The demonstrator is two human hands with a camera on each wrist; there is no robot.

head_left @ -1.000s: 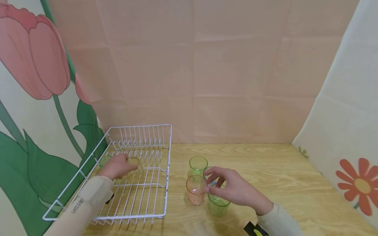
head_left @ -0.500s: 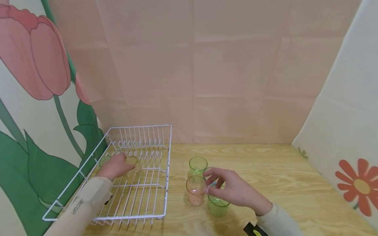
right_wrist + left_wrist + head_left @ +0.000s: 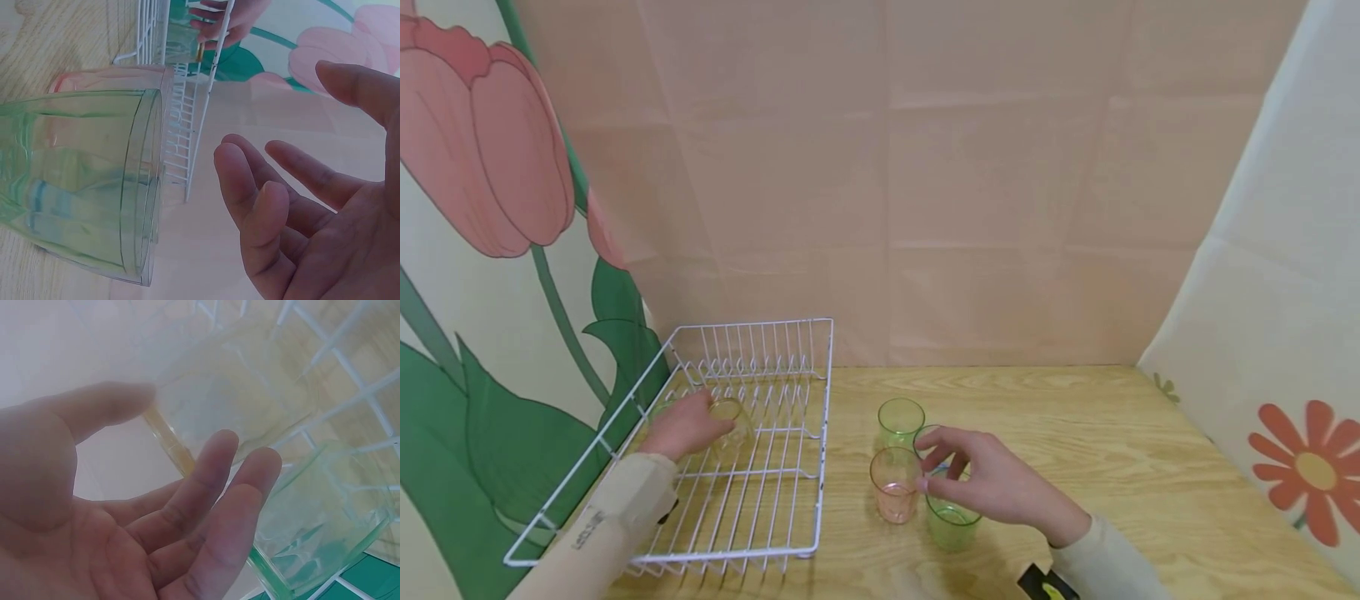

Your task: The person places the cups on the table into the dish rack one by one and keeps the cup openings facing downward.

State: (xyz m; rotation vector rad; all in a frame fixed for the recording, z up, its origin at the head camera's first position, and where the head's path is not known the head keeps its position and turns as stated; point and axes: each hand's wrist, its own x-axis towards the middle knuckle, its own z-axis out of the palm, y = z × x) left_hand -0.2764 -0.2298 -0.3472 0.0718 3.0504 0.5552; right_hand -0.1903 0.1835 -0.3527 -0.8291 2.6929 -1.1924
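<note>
In the rack, my left hand [image 3: 683, 423] holds a yellow-tinted glass [image 3: 734, 433] near its thick base. The left wrist view has the thumb at one edge of that base and the fingers at the other, with the glass [image 3: 231, 394] upside down. Beside it stands an inverted green glass [image 3: 319, 531]. My right hand [image 3: 988, 479] hovers over a cluster of glasses with loosely bent fingers and nothing between them. These are a pink glass [image 3: 895, 492], a near green glass [image 3: 953, 529], a far green glass [image 3: 900, 423] and a bluish one [image 3: 50, 203], partly hidden.
A white wire dish rack [image 3: 816, 508] stands at the left of the wood-grain table [image 3: 1060, 408]. Its raised rim and wire dividers surround the left hand. A pink cloth backdrop [image 3: 880, 208] rises behind, with flower-printed sheets [image 3: 1285, 333] at both sides.
My left hand and the yellow glass have shifted slightly left within the rack. The right hand has stayed almost still over the glasses; the head view has turned a little.
</note>
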